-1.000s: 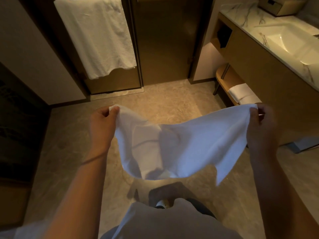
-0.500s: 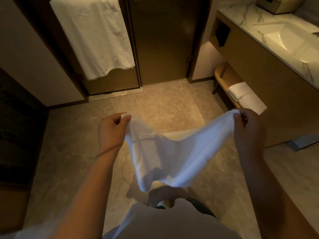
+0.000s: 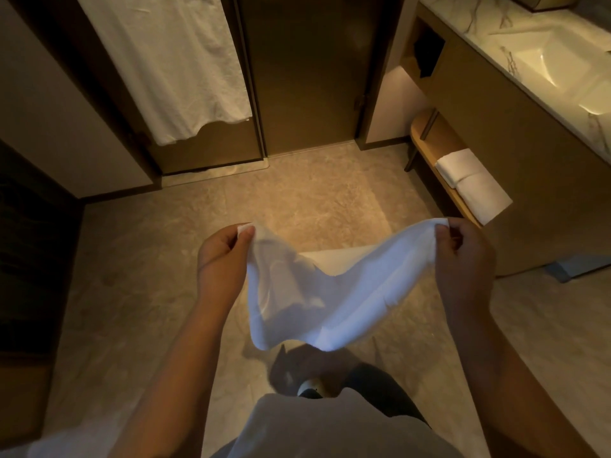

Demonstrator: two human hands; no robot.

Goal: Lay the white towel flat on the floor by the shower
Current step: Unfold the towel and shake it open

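Observation:
A white towel [image 3: 330, 299] hangs slack in the air between my two hands, above the beige stone floor [image 3: 139, 292]. My left hand [image 3: 223, 256] pinches its left top corner. My right hand [image 3: 463, 262] pinches its right top corner. The towel sags in the middle, and its lower edge hangs over my shoe. The dark glass shower door [image 3: 307, 71] stands straight ahead, its sill at the far end of the floor.
A large white towel [image 3: 165, 64] hangs on the door at upper left. A vanity [image 3: 502, 120] with a marble top and sink [image 3: 562, 71] runs along the right. Folded white towels [image 3: 472, 183] lie on a low wooden shelf beneath it. A dark wall stands at left.
Both hands have lowered the towel and come closer together, so it sags more. The view has tipped down and moved a little nearer the shower door.

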